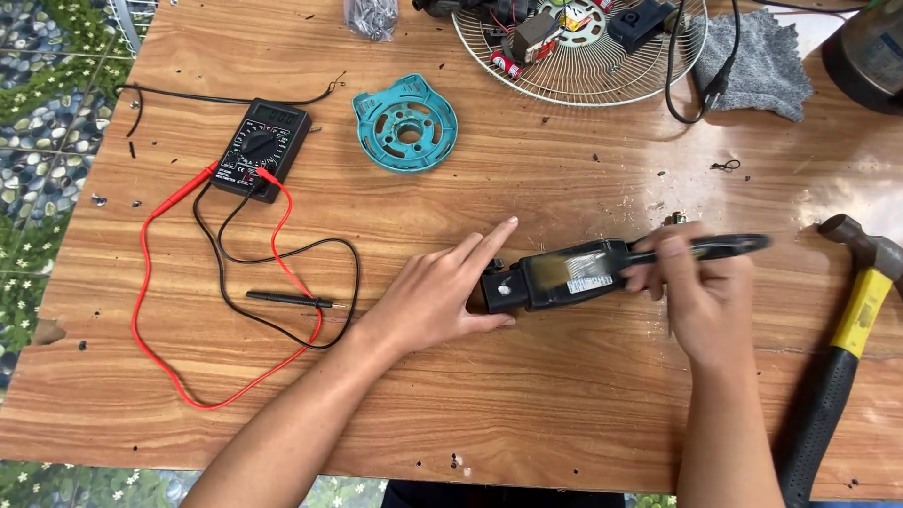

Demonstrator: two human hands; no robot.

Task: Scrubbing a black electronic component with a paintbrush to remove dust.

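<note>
Table, left to right: black multimeter with leads; left hand, fingers spread, steadying black casing at mid-table; right hand, fingers closed on blurred brush, best swept lightly; hammer

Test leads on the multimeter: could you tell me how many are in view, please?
2: a red lead and a black lead, both looping on the table left of the left hand.
</note>
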